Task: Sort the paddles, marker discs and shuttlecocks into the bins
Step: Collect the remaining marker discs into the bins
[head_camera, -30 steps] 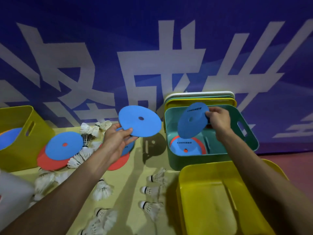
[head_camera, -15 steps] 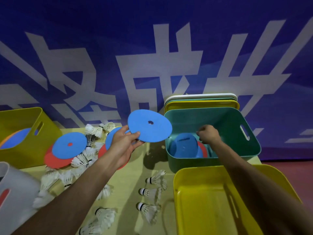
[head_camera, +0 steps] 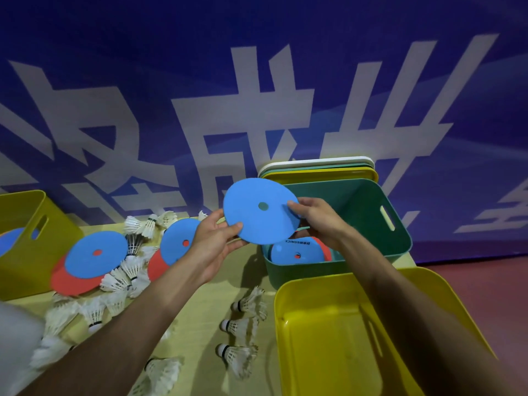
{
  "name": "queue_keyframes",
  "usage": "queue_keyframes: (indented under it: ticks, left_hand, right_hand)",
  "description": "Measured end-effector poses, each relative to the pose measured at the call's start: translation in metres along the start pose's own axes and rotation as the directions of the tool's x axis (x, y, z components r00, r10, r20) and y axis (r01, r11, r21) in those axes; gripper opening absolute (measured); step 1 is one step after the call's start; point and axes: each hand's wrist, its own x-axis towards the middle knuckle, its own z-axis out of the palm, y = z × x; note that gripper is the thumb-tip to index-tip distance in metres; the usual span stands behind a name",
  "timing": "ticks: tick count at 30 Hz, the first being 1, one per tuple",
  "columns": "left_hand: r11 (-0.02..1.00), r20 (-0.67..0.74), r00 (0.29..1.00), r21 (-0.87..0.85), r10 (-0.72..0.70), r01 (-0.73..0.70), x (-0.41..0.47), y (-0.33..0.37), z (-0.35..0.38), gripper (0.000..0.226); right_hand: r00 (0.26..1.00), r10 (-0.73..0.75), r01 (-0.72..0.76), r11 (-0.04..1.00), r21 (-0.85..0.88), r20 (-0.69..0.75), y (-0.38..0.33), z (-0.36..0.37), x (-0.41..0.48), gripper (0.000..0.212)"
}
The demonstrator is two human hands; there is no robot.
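Sorting under way: a person's left hand [head_camera: 213, 247] and right hand [head_camera: 323, 221] clamp their fingers [head_camera: 297, 208] on opposite edges of a blue marker disc [head_camera: 261, 214], held over the near rim of a green bin [head_camera: 368, 207]. Below the right fingers, blue and red discs [head_camera: 294, 252] already lie inside; the small print on one is unreadable. Left of the fingers, blue-on-red disc stacks [head_camera: 91, 261] and many shuttlecocks [head_camera: 240, 327] wait on the counter [head_camera: 205, 304]; much seems left. No paddles show. The banner [head_camera: 257, 110] behind bears large white Chinese characters.

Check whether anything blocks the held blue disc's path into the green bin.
Nothing visible does. Left hand and right hand hold the blue disc at the green bin's open top; only flat discs lie inside.
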Motion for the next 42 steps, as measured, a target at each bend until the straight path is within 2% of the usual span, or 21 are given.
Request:
queue_keyframes:
  ticks: [3,6,10,13,16,20,25,27,29,30,35,42]
  left_hand:
    - [0.998,-0.001,1.000,0.064,0.000,0.000,0.001,-0.001,0.000,0.038]
    - [0.994,0.007,1.000,0.106,-0.008,0.007,0.002,-0.001,0.002,0.039]
    - [0.993,0.006,1.000,0.117,-0.010,0.009,0.001,0.002,0.004,0.031]
    - [0.990,-0.004,1.000,0.141,0.001,-0.001,-0.002,0.004,0.000,0.027]
    - [0.987,-0.019,1.000,0.163,0.007,-0.004,-0.005,0.004,-0.006,0.024]
    - [0.986,-0.045,0.999,0.165,0.004,0.003,-0.007,0.003,-0.017,0.022]
    - [0.985,-0.031,1.000,0.173,0.001,0.004,-0.008,0.003,-0.024,0.022]
    - [0.984,-0.014,1.000,0.180,0.000,0.002,-0.009,0.003,-0.023,0.023]
    - [0.983,-0.008,1.000,0.184,0.002,-0.001,-0.009,0.002,-0.023,0.023]
    - [0.983,-0.009,1.000,0.186,0.004,-0.002,-0.009,0.001,-0.023,0.023]
    - [0.981,-0.011,1.000,0.193,-0.003,0.005,-0.009,-0.002,-0.027,0.023]
    - [0.983,-0.038,0.999,0.185,0.003,0.004,-0.008,-0.001,-0.052,0.020]
  right_hand:
    - [0.999,-0.030,0.031,0.999,0.014,-0.041,-0.002,-0.003,-0.006,0.024]
    - [0.995,-0.062,0.063,0.998,0.012,-0.074,-0.003,-0.011,-0.011,0.025]
    - [0.972,-0.078,0.092,0.994,0.051,-0.222,-0.002,-0.025,-0.012,0.029]
    - [0.920,-0.046,0.048,0.999,-0.005,-0.388,0.003,-0.037,-0.006,0.032]
    - [0.889,0.000,-0.046,0.995,-0.089,-0.458,0.015,-0.044,0.000,0.037]
    - [0.882,0.051,-0.158,0.969,-0.191,-0.469,0.032,-0.043,0.009,0.039]
    - [0.912,0.131,-0.250,0.929,-0.272,-0.390,0.049,-0.034,0.022,0.042]
    - [0.926,0.145,-0.292,0.862,-0.415,-0.349,0.054,-0.035,0.023,0.047]
    - [0.931,0.098,-0.303,0.745,-0.595,-0.351,0.056,-0.039,0.024,0.048]
    - [0.930,0.076,-0.302,0.716,-0.630,-0.360,0.056,-0.041,0.023,0.046]
    - [0.930,-0.027,-0.236,0.719,-0.654,-0.366,0.049,-0.039,0.022,0.032]
    - [0.929,-0.262,0.015,0.731,-0.682,-0.261,0.018,0.010,0.021,0.027]
